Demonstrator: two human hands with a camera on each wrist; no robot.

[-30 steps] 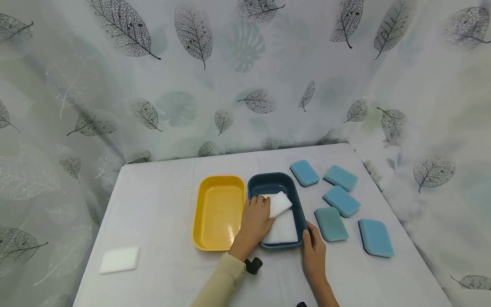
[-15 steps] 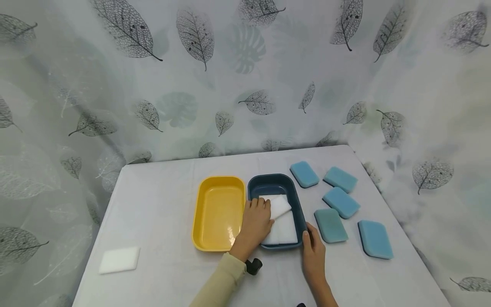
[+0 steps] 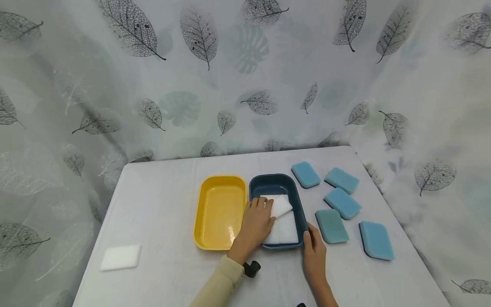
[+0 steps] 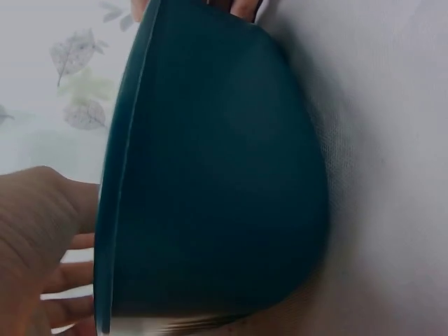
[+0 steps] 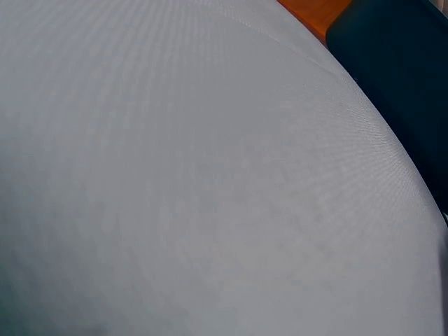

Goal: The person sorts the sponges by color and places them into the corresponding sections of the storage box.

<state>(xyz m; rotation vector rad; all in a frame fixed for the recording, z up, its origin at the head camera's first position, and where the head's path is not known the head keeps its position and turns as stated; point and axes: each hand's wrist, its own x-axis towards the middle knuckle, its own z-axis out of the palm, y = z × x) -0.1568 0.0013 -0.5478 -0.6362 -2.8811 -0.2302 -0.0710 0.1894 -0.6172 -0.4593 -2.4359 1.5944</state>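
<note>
The left hand (image 3: 254, 224) reaches over the near left rim of a dark blue tray (image 3: 270, 189), its fingers and thumb curled on the edge of the top white sponge (image 3: 282, 205), which lies at its 2 o'clock, tilted across other white sponges (image 3: 284, 230) at its 3 to 4 o'clock. The right hand (image 3: 314, 253) grips the tray's near right corner, thumb by the rim and fingers against the outer wall, with the tray at its 10 to 11 o'clock. At the left hand's 9 o'clock, just beside the blue tray, stands a yellow tray (image 3: 216, 213). From the right hand, blue sponges (image 3: 342, 203) lie scattered between 12 and 3 o'clock. Well apart, at the yellow tray's 8 o'clock, one lone white sponge (image 3: 120, 257) lies on the white-covered table (image 3: 165, 204), and leaf-patterned cloth (image 3: 230, 85) hangs beyond.
</note>
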